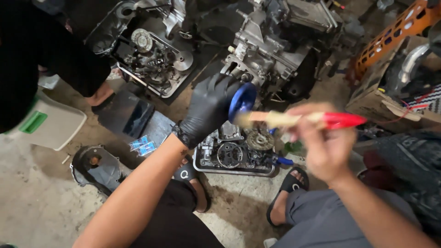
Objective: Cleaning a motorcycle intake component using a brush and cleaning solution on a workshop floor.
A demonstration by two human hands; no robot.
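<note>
Blue round part [242,100] held by black rubber-gloved left hand [209,109].

Hands: two, the left hand [209,108] in a black glove, the right hand [321,147] bare
Blue discs: one [242,101], in the left hand
Brushes: one [303,119], red-handled, in the right hand
Engines: one [271,46]
Open engine cases: two, one near [234,154], one far [151,57]
Loose covers: one [96,165], on the floor
Sandals: two, left [190,177] and right [287,190]
Blue packets: two [142,145]
Orange frames: one [390,36]
</note>
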